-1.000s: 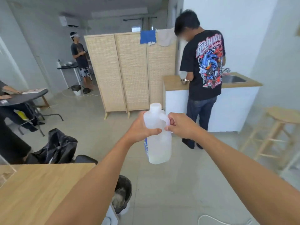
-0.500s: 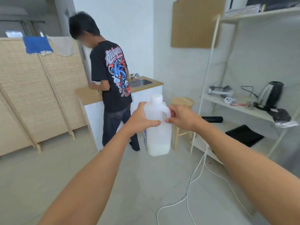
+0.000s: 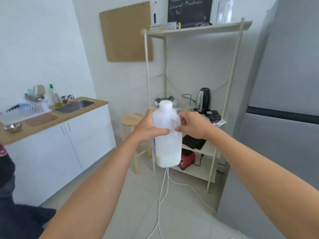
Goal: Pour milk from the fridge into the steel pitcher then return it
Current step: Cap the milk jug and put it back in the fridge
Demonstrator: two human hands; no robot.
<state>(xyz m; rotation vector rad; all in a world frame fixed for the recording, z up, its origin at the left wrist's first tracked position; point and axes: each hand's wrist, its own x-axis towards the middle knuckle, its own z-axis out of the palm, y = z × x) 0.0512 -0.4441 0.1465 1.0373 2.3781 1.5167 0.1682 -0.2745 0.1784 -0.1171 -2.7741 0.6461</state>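
A translucent white milk jug [image 3: 168, 145] with its white cap on hangs upright in front of me, with only a little milk at its bottom. My left hand [image 3: 149, 126] wraps around the jug's upper body from the left. My right hand [image 3: 191, 125] grips the jug's handle on the right side. The grey fridge [image 3: 284, 83] stands at the right edge with its doors closed. The steel pitcher is not in view.
A white shelf rack [image 3: 193, 31] with a kettle [image 3: 203, 100] stands straight ahead. A wooden stool [image 3: 132, 120] sits left of it. A counter with a sink [image 3: 74, 106] runs along the left. White cables [image 3: 162, 195] lie on the floor. A person's dark clothing [image 3: 6, 169] shows at the left edge.
The view has swung right: the folding screen and the person at the counter have left the middle, and the shelf and fridge now face me. Both hands still hold the jug.
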